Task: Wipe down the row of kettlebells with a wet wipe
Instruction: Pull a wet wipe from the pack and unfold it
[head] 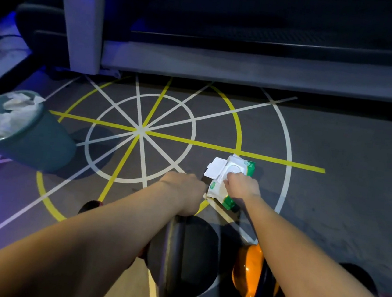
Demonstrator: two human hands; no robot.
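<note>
In the head view, a pack of wipes is laid on the marked floor just beyond the kettlebells. Its white lid is flipped open to the left so that the dispensing hole is exposed. The right hand is placed over that hole, and what appears to be a wet wipe is pinched between thumb and fingertips, seemingly to be drawn out. The left hand is set at the pack's near left corner, knuckles up, with the fingers curled under and out of sight. It is probably there to pin the pack against the pull, but whether anything is gripped cannot be told.

The row to be cleaned lies nearer the person than either hand. A black kettlebell is seen beneath the left forearm and an orange kettlebell beneath the right, with darker ones partly hidden at either side. None is touched by the wipe yet. A bin filled with crumpled white wipes is stood to the left, presumably for discards.
</note>
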